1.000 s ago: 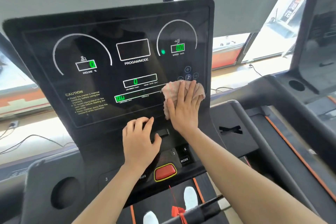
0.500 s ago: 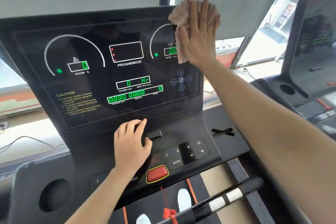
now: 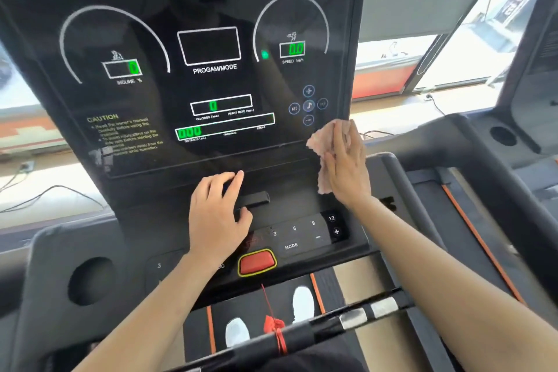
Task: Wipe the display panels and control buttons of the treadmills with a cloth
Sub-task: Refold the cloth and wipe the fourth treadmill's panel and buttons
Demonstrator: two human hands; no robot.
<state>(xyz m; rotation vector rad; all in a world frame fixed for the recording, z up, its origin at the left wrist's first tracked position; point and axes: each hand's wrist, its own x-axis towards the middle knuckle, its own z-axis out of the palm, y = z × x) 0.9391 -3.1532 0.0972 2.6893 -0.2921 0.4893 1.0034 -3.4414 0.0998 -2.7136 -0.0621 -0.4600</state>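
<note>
1. The lower right corner of the display panel (image 3: pixel 151 39) is being wiped: a soft, crumpled pink cloth (image 3: pixel 317 142) is pressed flat there under the straight fingers of the right hand (image 3: pixel 347 169).
2. The left hand (image 3: pixel 216 214) is rested, relaxed and empty, on the ledge (image 3: pixel 287 172) below; the two hands are seen apart.
3. Glossy dark glass is nearly covered. Next, the flat matte control buttons (image 3: pixel 302 235) are probably due a lighter pass, with the raised red button (image 3: pixel 256 261) best skirted.

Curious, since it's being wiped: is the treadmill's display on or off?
On: the display panel shows lit green digits, for instance 0.0 in the speed readout.

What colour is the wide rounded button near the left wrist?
The rounded button is red, yellow-rimmed; head view.
</note>
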